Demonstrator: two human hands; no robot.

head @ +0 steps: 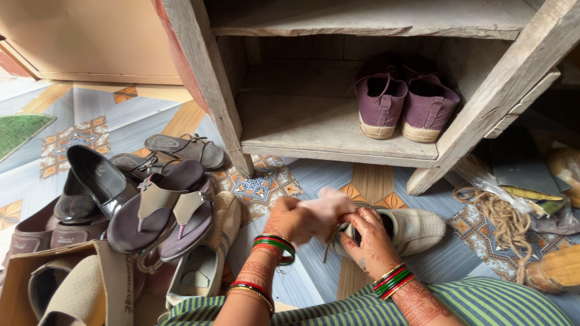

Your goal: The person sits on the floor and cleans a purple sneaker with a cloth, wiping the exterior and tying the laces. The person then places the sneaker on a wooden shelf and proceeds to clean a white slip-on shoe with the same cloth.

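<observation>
My left hand (297, 218) is closed around a pale pink cloth (329, 205), pressing it against the heel end of a beige shoe (411, 228) that lies on the tiled floor. My right hand (370, 239) grips the opening of that same shoe, fingers curled over its rim near the laces. Both wrists wear red and green bangles. The hands sit close together, just in front of a wooden shoe rack (338, 145).
A pair of purple shoes (406, 104) stands on the rack's lower shelf. A heap of sandals and dark shoes (145, 205) lies at left, with a cardboard box (36, 284) of footwear. Coiled rope (504, 220) and bags lie at right.
</observation>
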